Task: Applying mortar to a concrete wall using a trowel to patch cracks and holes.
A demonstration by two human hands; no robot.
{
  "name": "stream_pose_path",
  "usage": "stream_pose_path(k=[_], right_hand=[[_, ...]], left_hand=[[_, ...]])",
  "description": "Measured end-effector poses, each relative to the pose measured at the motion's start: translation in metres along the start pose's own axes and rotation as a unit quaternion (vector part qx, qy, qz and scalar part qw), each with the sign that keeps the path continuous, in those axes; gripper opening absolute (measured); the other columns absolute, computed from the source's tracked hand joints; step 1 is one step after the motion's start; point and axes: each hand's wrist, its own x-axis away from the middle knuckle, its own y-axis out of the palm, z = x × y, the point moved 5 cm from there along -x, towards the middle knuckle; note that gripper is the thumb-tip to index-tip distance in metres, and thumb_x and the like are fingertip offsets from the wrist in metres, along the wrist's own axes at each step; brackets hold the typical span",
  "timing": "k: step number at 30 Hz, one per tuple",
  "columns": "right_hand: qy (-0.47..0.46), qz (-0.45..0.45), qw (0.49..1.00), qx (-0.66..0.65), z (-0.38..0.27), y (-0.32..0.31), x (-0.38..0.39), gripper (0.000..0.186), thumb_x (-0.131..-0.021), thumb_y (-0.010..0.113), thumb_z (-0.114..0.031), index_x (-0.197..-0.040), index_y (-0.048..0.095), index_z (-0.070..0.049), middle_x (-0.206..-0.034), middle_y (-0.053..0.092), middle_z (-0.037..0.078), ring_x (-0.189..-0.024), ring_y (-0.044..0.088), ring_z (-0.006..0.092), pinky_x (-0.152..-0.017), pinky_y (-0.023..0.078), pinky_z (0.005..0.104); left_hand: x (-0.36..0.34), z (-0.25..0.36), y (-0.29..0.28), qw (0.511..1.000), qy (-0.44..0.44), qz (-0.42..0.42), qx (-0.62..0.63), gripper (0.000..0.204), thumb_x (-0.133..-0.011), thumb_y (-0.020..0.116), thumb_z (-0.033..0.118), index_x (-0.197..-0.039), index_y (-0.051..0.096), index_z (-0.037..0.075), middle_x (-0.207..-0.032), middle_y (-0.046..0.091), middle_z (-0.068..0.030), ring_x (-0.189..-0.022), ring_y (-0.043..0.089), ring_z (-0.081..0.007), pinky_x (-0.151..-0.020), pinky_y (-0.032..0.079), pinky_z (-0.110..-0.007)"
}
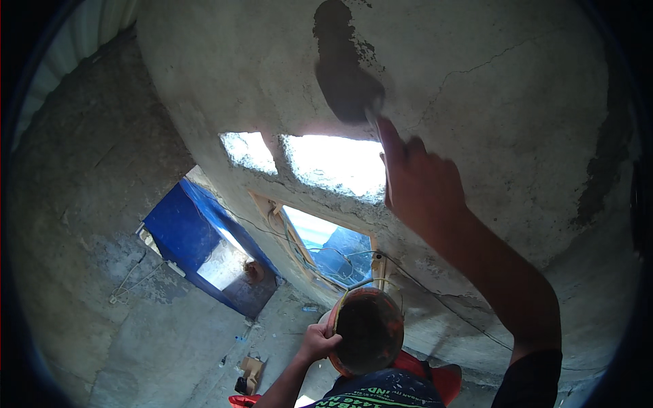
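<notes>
My right hand (425,183) is raised against the grey plastered wall (517,136), its fingers wrapped round the handle of a trowel. The dark, rounded trowel blade (348,95) is smeared by motion and lies at the lower end of a dark wet patch (333,30) on the wall. Whether the blade touches the wall I cannot tell. Down by my body, my left hand (318,342) grips the rim of a worn orange bucket (393,316), thumb over the edge. The bucket's inside is dark, so its contents are hard to make out.
Two bright openings (333,163) pierce the wall below the trowel. Under them is a wood-framed window (333,245) with loose cables. A blue-walled doorway (180,221) stands at left. Small items and a cardboard piece (252,372) lie on the floor. A crack runs across the wall.
</notes>
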Motion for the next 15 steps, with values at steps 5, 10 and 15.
stream_pose_path(k=[5,10,15], right_hand=[[0.018,0.075,0.997,-0.001,-0.014,-0.009,-0.053,0.054,-0.097,0.061,-0.014,-0.146,0.048,0.004,-0.090,0.069,0.020,-0.072,0.076,0.0303,-0.056,0.062,0.0408],[-0.017,0.014,1.000,-0.022,-0.021,0.034,-0.039,0.039,-0.096,0.063,-0.014,-0.131,0.055,0.003,-0.088,0.070,0.019,-0.070,0.076,0.0281,-0.053,0.061,0.0390],[-0.037,-0.052,0.998,0.015,-0.015,0.040,-0.010,0.054,-0.098,0.059,-0.015,-0.148,0.047,0.001,-0.087,0.068,0.017,-0.063,0.073,0.0240,-0.048,0.056,0.0360]], left_hand=[[-0.010,0.007,0.008,0.999,0.027,-0.028,-0.020,0.034,-0.079,0.076,0.017,-0.057,0.054,0.002,-0.052,0.050,0.0030,-0.052,0.050,-0.0047,-0.049,0.045,-0.029],[-0.014,0.002,0.005,0.998,0.037,-0.032,-0.025,0.035,-0.080,0.075,0.016,-0.056,0.054,0.002,-0.052,0.051,0.0032,-0.051,0.049,-0.0048,-0.049,0.044,-0.029],[-0.009,-0.010,-0.002,1.000,0.021,-0.015,0.005,0.035,-0.081,0.074,0.010,-0.058,0.049,0.006,-0.057,0.055,0.0037,-0.051,0.050,-0.0049,-0.047,0.043,-0.027]])
